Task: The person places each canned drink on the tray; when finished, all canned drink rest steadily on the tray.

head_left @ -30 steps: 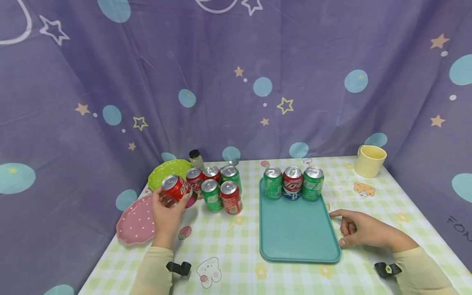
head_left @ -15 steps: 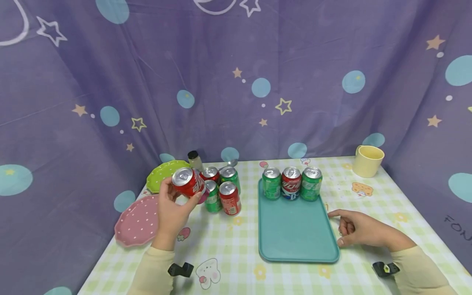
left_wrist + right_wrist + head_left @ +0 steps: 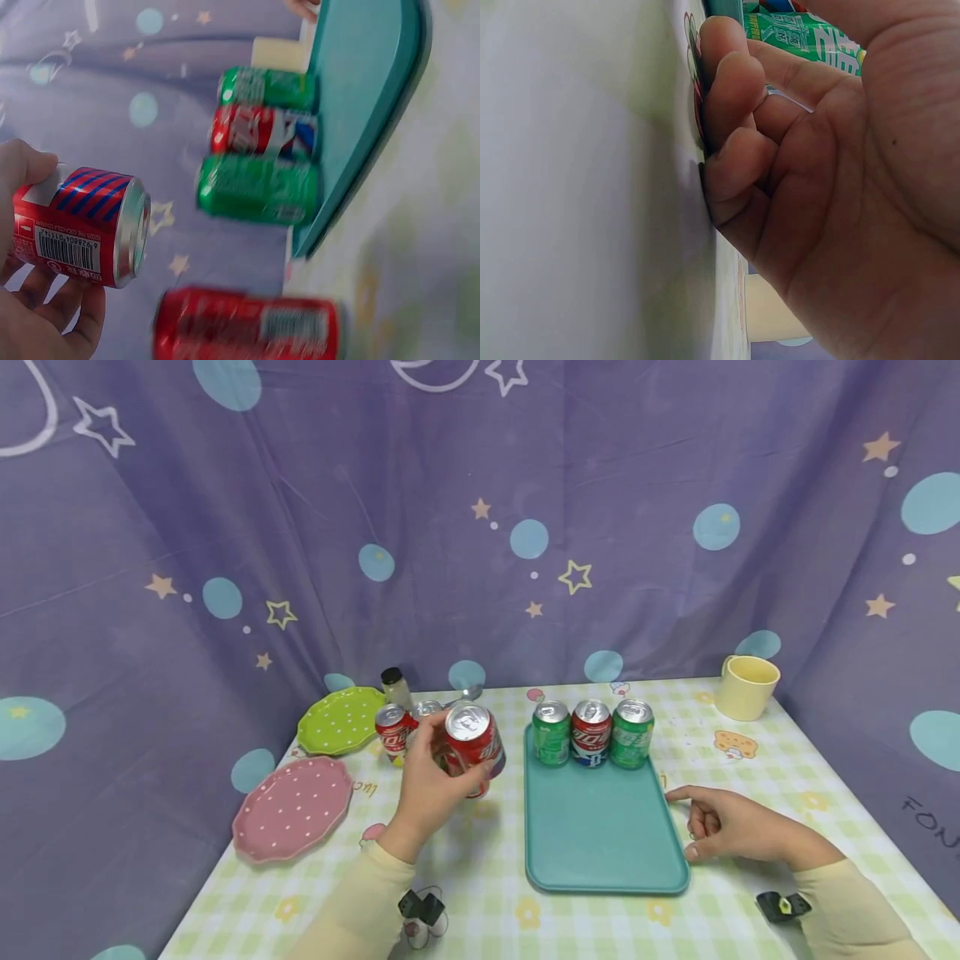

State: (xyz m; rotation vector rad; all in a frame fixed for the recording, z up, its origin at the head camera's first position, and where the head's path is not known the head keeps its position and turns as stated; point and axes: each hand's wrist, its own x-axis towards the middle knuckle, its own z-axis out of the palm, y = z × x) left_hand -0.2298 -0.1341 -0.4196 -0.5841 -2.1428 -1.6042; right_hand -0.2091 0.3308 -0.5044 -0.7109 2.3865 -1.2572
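Observation:
My left hand [image 3: 435, 785] grips a red soda can [image 3: 474, 735] above the table, left of the tray; its barcode side shows in the left wrist view. It overlaps the group of cans standing behind, of which one red can [image 3: 393, 735] shows plainly. At the back of the teal tray [image 3: 607, 835] stand a green can [image 3: 552, 737], a red can [image 3: 591, 735] and another green can [image 3: 632, 737] in a row. My right hand [image 3: 738, 828] rests on the table at the tray's right edge, index finger pointing to the rim, other fingers loosely curled and holding nothing.
A pink dotted plate [image 3: 292, 810] and a green dotted plate [image 3: 341, 720] lie at the left. Behind the cans are a black-capped jar [image 3: 397, 689] and a spoon [image 3: 471, 692]. A yellow mug [image 3: 747, 687] stands back right. A purple curtain [image 3: 420, 485] hangs behind the table.
My left hand has carried the red can rightward from near the plates, passing in front of the grouped cans toward the tray. The right hand stays at the tray's edge.

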